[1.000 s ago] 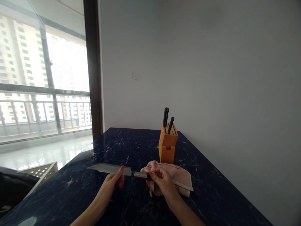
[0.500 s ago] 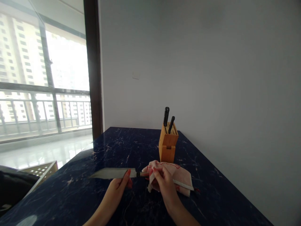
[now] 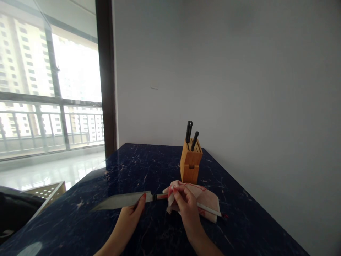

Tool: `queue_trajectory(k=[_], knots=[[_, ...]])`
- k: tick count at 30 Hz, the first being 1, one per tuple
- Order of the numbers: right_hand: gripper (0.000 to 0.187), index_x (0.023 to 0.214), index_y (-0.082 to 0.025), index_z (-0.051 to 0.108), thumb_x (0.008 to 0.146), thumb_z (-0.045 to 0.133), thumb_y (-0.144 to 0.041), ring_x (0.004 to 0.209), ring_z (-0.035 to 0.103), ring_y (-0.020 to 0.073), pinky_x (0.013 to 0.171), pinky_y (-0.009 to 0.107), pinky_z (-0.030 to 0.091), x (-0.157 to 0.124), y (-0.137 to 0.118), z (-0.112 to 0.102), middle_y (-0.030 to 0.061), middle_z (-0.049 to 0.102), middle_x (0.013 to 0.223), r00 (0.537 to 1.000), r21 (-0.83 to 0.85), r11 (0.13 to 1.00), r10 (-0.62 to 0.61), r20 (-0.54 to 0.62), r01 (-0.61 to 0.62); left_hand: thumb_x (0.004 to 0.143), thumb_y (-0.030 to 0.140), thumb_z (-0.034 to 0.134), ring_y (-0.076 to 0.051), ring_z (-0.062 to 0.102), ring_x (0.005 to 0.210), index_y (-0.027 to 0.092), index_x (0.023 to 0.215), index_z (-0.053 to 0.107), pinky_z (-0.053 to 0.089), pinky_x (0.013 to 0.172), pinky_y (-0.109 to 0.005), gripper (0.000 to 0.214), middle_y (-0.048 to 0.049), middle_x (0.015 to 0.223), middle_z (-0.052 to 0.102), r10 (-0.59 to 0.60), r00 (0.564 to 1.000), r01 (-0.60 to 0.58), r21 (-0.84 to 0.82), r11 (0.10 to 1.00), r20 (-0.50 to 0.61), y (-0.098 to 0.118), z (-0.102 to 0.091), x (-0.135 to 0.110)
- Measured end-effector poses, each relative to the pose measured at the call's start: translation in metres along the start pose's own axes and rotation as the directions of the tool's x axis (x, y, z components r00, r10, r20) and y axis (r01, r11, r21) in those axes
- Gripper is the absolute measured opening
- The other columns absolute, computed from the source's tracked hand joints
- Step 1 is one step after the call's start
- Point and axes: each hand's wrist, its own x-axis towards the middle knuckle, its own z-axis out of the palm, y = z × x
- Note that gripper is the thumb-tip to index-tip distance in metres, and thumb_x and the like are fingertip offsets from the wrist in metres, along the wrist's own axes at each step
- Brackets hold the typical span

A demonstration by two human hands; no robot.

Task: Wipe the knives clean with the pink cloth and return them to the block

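Note:
A large kitchen knife (image 3: 119,200) lies crosswise above the table, its blade pointing left and its tip tilted slightly down. My left hand (image 3: 129,217) is closed on the blade near the handle, thumb on top and fingers underneath. With the fingers pinched together, my right hand (image 3: 188,211) grips a pink and white cloth (image 3: 210,198) around the end of the knife handle. That end of the handle is hidden in the cloth. The rest of the cloth spreads to the right, beyond my right hand.
Behind the cloth stands a wooden knife block (image 3: 190,168) with two black-handled knives (image 3: 189,131) in it. The dark blue marbled table (image 3: 144,163) meets a grey wall at the back. A light perforated crate (image 3: 50,193) is beyond the table's left edge.
The knife's tip has swung down and a little left, so the blade tilts more. The cloth has shifted slightly on the handle with my right hand. My left hand keeps hold of the blade.

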Motion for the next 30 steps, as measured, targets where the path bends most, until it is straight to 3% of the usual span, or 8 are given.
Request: queue_trajectory(k=[5, 9, 12, 16, 21, 24, 27, 30], knots=[[0.027, 0.080, -0.017, 0.056, 0.080, 0.052, -0.043, 0.065, 0.057, 0.0138, 0.061, 0.025, 0.047, -0.002, 0.003, 0.001, 0.0021, 0.062, 0.074, 0.999, -0.093, 0.995, -0.042, 0.026, 0.044, 0.078, 0.044, 0.045, -0.027, 0.063, 0.078, 0.015, 0.079, 0.068, 0.047, 0.077, -0.034, 0.037, -0.0057, 0.078, 0.071, 0.018, 0.995, -0.021, 0.033, 0.999, 0.097, -0.010, 0.005, -0.001], [0.025, 0.081, -0.017, 0.059, 0.082, 0.049, -0.040, 0.067, 0.058, 0.0155, 0.060, 0.026, 0.046, -0.003, 0.010, 0.003, 0.0027, 0.062, 0.074, 0.989, -0.183, 0.981, -0.034, 0.143, 0.060, 0.082, 0.043, 0.041, -0.025, 0.063, 0.086, 0.017, 0.084, 0.067, 0.044, 0.084, -0.034, 0.037, -0.0047, 0.085, 0.071, 0.022, 0.979, -0.024, 0.011, 1.000, 0.203, -0.010, 0.009, -0.003], [0.023, 0.081, -0.018, 0.063, 0.085, 0.046, -0.033, 0.077, 0.059, 0.0173, 0.071, 0.029, 0.045, -0.003, 0.014, 0.004, 0.0041, 0.064, 0.080, 0.973, -0.294, 0.943, -0.099, 0.209, 0.159, 0.083, 0.043, 0.039, -0.024, 0.063, 0.083, 0.019, 0.078, 0.065, 0.045, 0.083, -0.032, 0.037, -0.0028, 0.079, 0.070, 0.007, 0.972, -0.010, 0.012, 1.000, 0.235, -0.006, 0.008, -0.005], [0.010, 0.085, -0.020, 0.063, 0.077, 0.057, -0.022, 0.091, 0.055, 0.0187, 0.083, 0.030, 0.041, -0.002, 0.017, 0.002, 0.0041, 0.061, 0.093, 0.938, -0.401, 0.861, -0.210, 0.277, 0.311, 0.083, 0.043, 0.039, -0.024, 0.062, 0.083, 0.021, 0.071, 0.064, 0.046, 0.081, -0.031, 0.035, -0.0013, 0.070, 0.068, 0.026, 0.969, -0.043, 0.063, 0.997, 0.247, -0.003, 0.006, -0.007], [0.005, 0.079, -0.020, 0.061, 0.077, 0.056, -0.019, 0.086, 0.054, 0.0172, 0.079, 0.029, 0.041, 0.001, 0.019, 0.002, 0.0025, 0.059, 0.087, 0.934, -0.459, 0.829, -0.194, 0.300, 0.320, 0.084, 0.041, 0.038, -0.022, 0.063, 0.077, 0.020, 0.079, 0.065, 0.046, 0.080, -0.031, 0.035, -0.0017, 0.075, 0.069, 0.053, 0.968, -0.077, 0.090, 0.993, 0.246, -0.003, 0.005, -0.010], [0.011, 0.072, -0.019, 0.058, 0.080, 0.050, -0.018, 0.080, 0.054, 0.0163, 0.075, 0.029, 0.041, 0.003, 0.019, 0.001, 0.0017, 0.057, 0.081, 0.946, -0.488, 0.818, -0.202, 0.253, 0.305, 0.083, 0.041, 0.040, -0.022, 0.062, 0.073, 0.021, 0.079, 0.066, 0.046, 0.077, -0.030, 0.033, -0.0014, 0.072, 0.069, 0.082, 0.971, -0.107, 0.102, 0.989, 0.226, -0.005, 0.006, -0.010], [0.013, 0.068, -0.019, 0.056, 0.080, 0.049, -0.018, 0.076, 0.054, 0.0167, 0.073, 0.029, 0.042, 0.003, 0.018, -0.003, 0.0021, 0.057, 0.079, 0.960, -0.504, 0.820, -0.193, 0.201, 0.270, 0.082, 0.041, 0.042, -0.023, 0.063, 0.076, 0.021, 0.081, 0.067, 0.045, 0.080, -0.032, 0.032, -0.0021, 0.074, 0.070, 0.065, 0.980, -0.088, 0.114, 0.990, 0.190, -0.006, 0.006, -0.009], [0.013, 0.073, -0.019, 0.061, 0.080, 0.050, -0.019, 0.081, 0.055, 0.0179, 0.074, 0.030, 0.043, 0.001, 0.017, -0.003, 0.0036, 0.059, 0.084, 0.957, -0.465, 0.843, -0.177, 0.231, 0.268, 0.081, 0.041, 0.044, -0.024, 0.063, 0.079, 0.021, 0.078, 0.068, 0.045, 0.080, -0.032, 0.032, -0.0021, 0.076, 0.071, 0.048, 0.985, -0.062, 0.082, 0.995, 0.167, -0.006, 0.006, -0.007]])
